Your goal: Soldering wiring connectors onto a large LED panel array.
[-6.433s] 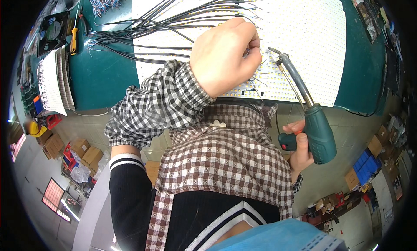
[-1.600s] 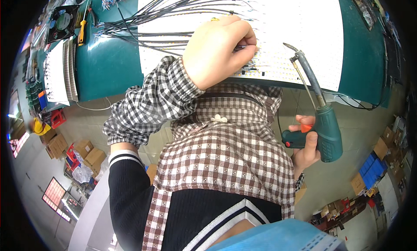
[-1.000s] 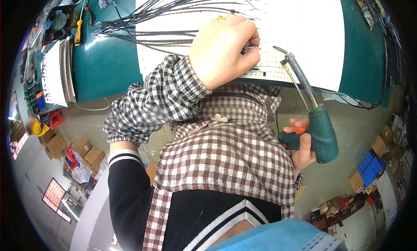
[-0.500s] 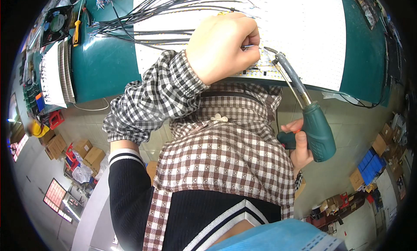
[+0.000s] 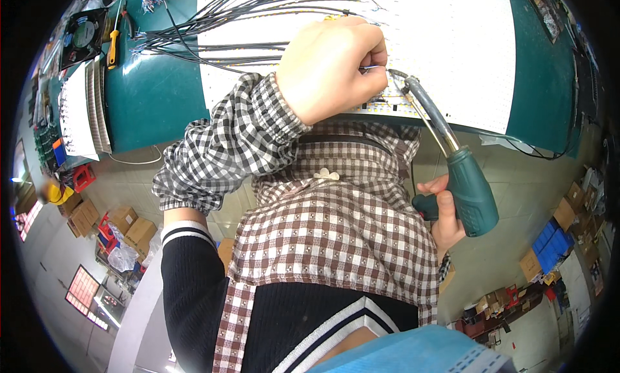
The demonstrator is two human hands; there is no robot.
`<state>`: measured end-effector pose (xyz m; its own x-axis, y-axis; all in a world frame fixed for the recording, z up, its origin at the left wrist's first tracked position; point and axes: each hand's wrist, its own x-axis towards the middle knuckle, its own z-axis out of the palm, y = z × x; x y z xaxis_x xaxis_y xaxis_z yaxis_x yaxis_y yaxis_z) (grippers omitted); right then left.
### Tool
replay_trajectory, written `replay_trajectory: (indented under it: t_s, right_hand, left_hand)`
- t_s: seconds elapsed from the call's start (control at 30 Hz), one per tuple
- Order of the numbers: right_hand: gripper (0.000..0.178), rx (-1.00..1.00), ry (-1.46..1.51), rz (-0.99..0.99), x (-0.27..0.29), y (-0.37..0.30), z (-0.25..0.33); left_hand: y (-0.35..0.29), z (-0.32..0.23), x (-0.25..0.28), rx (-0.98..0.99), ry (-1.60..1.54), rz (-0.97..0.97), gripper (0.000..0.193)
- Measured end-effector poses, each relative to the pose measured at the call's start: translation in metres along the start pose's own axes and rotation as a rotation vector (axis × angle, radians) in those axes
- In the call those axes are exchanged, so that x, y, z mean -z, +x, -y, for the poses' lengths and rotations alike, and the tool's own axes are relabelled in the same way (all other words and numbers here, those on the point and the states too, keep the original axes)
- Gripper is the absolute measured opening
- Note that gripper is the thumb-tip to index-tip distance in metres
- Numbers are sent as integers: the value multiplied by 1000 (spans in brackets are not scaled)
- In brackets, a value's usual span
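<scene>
My left hand [image 5: 336,63] is closed in a pinch over the white board panel [image 5: 465,57], with the end of a thin wire [image 5: 371,68] between thumb and forefinger. My right hand [image 5: 444,221] grips the dark green handle of a soldering gun [image 5: 473,192]. Its metal barrel points up and left, and the tip [image 5: 397,73] is right beside my left fingertips, at the wire's end. Whether tip and wire touch, I cannot tell. Rows of small yellowish parts dot the panel, and its nearest strip is partly covered by my left hand.
Black cables [image 5: 213,50] fan across the panel's left side. On the green table [image 5: 148,102] lie a yellow-handled screwdriver [image 5: 113,50], a black fan [image 5: 84,37] and a stack of white strips [image 5: 87,108]. A thin black cord [image 5: 536,155] hangs at the table's right edge.
The soldering gun has shifted slightly up and left, bringing its tip closer to my left fingertips. My left hand has barely moved.
</scene>
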<state>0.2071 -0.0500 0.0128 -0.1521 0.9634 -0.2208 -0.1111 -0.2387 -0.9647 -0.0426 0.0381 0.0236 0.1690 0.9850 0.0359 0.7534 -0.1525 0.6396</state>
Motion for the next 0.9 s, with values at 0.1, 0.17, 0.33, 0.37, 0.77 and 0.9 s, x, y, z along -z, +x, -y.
replay_trajectory:
  t_s: [0.1, 0.17, 0.33, 0.37, 0.77, 0.9]
  right_hand:
    - [29, 19, -142, 6, -1, 1, 1]
    - [19, 17, 24, 14, 0, 1, 1]
    - [25, 11, 26, -20, -2, 1, 6]
    - [27, 9, 13, -23, -2, 1, 6]
    - [31, 110, 11, -107, 0, -1, -1]
    - [32, 100, -14, -102, 3, 7, -1]
  left_hand:
    - [0, 0, 0, -2, -2, 1, 12]
    - [0, 0, 0, 1, -1, 4, 12]
    - [1, -1, 1, -7, -3, 3, 12]
    - [0, -1, 1, -7, -1, 3, 12]
    - [-14, -2, 8, -143, 112, -135, 17]
    - [-29, -4, 18, -305, 218, -104, 19]
